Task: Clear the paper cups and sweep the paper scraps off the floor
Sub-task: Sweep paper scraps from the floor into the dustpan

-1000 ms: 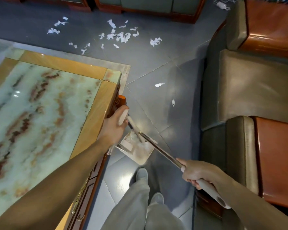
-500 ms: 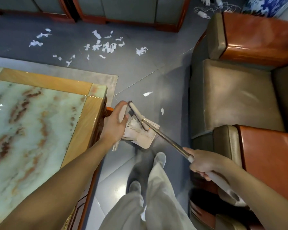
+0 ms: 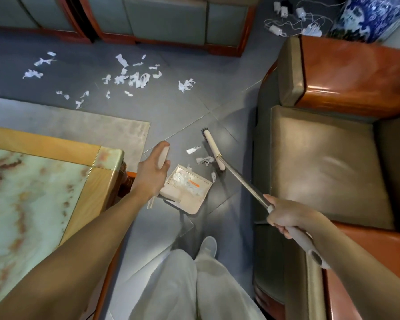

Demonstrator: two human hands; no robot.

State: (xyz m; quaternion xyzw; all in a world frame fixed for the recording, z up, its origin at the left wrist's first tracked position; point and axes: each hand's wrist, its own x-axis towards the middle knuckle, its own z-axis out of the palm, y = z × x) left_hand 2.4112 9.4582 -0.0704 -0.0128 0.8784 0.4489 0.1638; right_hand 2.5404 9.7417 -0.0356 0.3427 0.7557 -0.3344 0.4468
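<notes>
My left hand [image 3: 153, 172] grips the upright handle of a beige dustpan [image 3: 188, 192], which sits on the grey floor and holds white paper scraps. My right hand [image 3: 284, 214] grips the grey end of a long metal broom handle [image 3: 243, 180]. The broom head [image 3: 213, 148] rests on the floor just beyond the pan's mouth. Three small scraps [image 3: 202, 160] lie between the broom head and the pan. Many more white paper scraps [image 3: 134, 78] are scattered across the floor farther away, near the cabinets. No paper cups are in view.
A marble-topped wooden table [image 3: 44, 185] fills the left, on a grey rug [image 3: 102, 125]. Leather armchairs with wooden arms [image 3: 321, 162] stand on the right. Cabinets [image 3: 166, 21] line the far side. Chargers and cables [image 3: 291, 21] lie by a blue-white vase [image 3: 367, 17].
The dustpan went from hanging in the air down onto the floor. The broom head swung out away from the pan and now rests beside the near scraps. I have stepped forward.
</notes>
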